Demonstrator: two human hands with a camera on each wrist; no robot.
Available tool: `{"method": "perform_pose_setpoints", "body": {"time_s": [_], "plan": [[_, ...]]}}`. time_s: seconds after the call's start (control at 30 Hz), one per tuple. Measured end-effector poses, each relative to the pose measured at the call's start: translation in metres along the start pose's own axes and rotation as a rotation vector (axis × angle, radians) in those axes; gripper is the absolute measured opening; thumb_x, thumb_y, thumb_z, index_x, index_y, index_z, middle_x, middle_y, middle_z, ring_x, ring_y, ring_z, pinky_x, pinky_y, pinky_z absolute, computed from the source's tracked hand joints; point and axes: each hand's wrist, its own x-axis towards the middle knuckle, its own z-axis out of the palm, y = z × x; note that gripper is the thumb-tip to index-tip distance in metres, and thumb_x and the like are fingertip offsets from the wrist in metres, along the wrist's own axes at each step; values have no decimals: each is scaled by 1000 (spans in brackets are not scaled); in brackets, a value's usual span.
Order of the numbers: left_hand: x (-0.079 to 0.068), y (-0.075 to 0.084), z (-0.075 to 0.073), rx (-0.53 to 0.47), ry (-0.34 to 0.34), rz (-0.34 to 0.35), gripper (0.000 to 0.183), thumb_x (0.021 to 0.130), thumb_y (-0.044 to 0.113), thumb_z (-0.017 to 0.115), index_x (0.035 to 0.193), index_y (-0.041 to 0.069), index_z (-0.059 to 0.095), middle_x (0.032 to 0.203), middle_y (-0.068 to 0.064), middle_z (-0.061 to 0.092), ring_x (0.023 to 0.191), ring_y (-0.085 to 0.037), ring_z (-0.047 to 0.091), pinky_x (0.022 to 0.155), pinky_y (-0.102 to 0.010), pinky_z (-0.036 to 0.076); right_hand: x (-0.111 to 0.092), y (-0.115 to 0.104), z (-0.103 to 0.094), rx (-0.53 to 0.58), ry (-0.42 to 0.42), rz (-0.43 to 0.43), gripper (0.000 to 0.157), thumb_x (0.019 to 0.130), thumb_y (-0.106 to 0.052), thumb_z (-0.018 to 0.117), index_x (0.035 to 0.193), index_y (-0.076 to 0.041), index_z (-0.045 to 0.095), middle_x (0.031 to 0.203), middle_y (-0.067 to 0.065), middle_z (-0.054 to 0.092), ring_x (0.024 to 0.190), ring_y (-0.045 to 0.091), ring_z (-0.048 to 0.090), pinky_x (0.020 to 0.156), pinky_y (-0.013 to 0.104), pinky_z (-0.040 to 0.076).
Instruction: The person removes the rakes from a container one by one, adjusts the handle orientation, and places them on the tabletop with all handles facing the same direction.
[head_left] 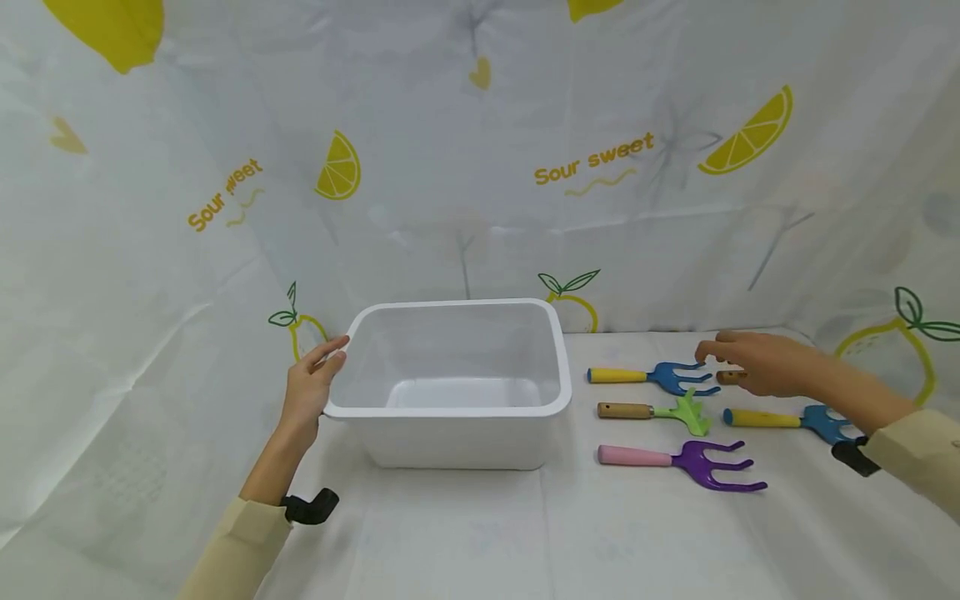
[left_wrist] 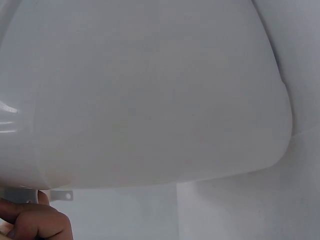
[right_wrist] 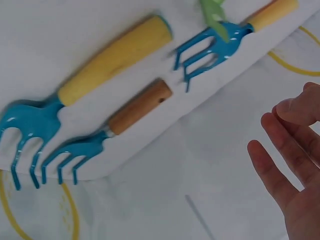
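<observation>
My left hand (head_left: 306, 392) grips the left rim of a white plastic tub (head_left: 450, 412), thumb and fingers pinching its edge. The tub's side wall (left_wrist: 150, 100) fills most of the left wrist view. Above the hand tools on the right, my right hand (head_left: 772, 364) holds nothing, its fingers loosely bent. Partly hidden beneath it in the head view is a small blue hand fork with a brown wooden handle (right_wrist: 140, 107). Nearby lie a blue fork with a yellow handle (head_left: 618, 376) and a larger one, also yellow-handled (head_left: 765, 418).
A green hand rake (head_left: 690, 412) with a wooden handle and a purple fork (head_left: 705, 467) with a pink handle lie right of the tub. Behind everything hangs a white lemon-print cloth (head_left: 450, 183). White cloth also covers the table (head_left: 465, 533).
</observation>
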Motion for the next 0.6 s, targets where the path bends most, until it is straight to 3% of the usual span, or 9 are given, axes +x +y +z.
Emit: {"method": "perform_pose_setpoints", "body": {"time_s": [0.17,0.37,0.6], "plan": [[0,-1,0,-8,-8,4,51,109,41,51,157,26,47,158,-13,49,128,-29,59,81,-25,57,16,-26,-30,28,43,-24,48,79,-1,83,118,-23,66,109,1,66,95,21,68,69,37,61],[1,-1,-1,-16,-4,4,51,108,41,51,156,26,47,158,-12,49,124,-26,61,80,-24,57,33,-51,-63,26,137,-113,46,83,1,79,122,-21,67,111,0,68,97,19,67,79,39,61],[2,-4,-1,-3,8,11,50,108,42,52,154,25,50,156,-13,51,117,-22,62,80,-25,57,53,-82,-88,95,155,-171,46,85,2,75,125,-20,66,119,1,69,102,21,67,82,40,61]]}}
